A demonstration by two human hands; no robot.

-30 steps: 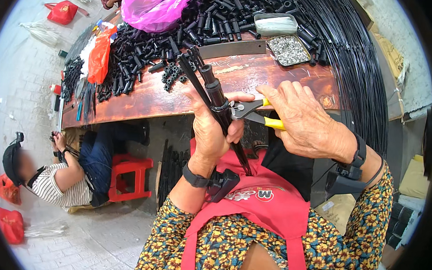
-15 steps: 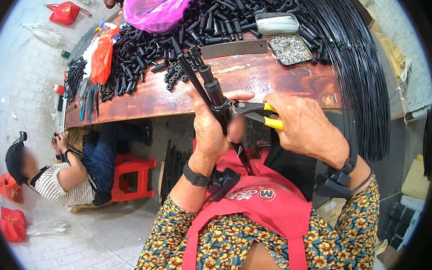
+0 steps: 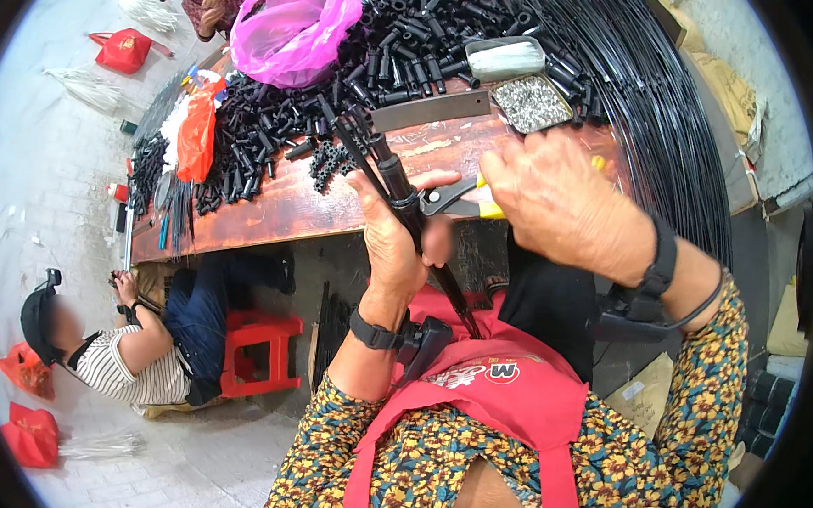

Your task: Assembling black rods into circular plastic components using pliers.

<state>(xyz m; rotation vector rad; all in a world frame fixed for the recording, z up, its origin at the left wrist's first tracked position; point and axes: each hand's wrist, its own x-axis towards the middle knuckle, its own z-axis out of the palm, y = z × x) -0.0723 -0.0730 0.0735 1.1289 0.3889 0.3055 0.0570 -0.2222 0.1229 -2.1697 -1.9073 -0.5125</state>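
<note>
Table [image 3: 270,217] strewn with black parts [image 3: 248,121], upper frame.
At centre, a black bundle [image 3: 395,177] is gripped by the left hand [image 3: 394,244], one finger stretched out; beside it, pliers [image 3: 456,191] are held in the closed right hand [image 3: 557,193], their handles partly covered. Silvery bits [image 3: 531,104] and a pink bag [image 3: 293,41] are seen above.

Slanted black tubes [image 3: 397,180], yellow-handled pliers [image 3: 456,193] beside them
</note>
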